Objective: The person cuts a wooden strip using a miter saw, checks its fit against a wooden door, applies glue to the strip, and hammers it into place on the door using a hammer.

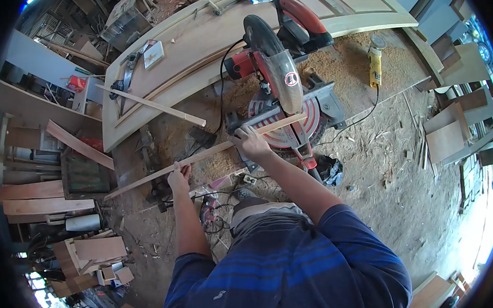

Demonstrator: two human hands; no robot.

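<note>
A long, thin wooden strip (pixel 208 151) runs diagonally from the lower left up onto the miter saw (pixel 275 80). Near its middle, my left hand (pixel 179 178) is closed around it from below. Closer to the saw, my right hand (pixel 252 143) grips the strip beside the saw's fence. The strip's far end lies across the red-and-white round base (pixel 315 123), below the clear blade guard (pixel 286 81). The saw head appears raised, and its red handle (pixel 301 14) points away from me.
A large wooden door panel (pixel 207 57) lies behind the saw, with a loose strip (pixel 154 105) and a clamp (pixel 128 72) on it. A yellow angle grinder (pixel 375 66) rests on the sawdust-covered bench at right. Cords and a pink power tool (pixel 207 210) are by my feet. Boards are stacked at left.
</note>
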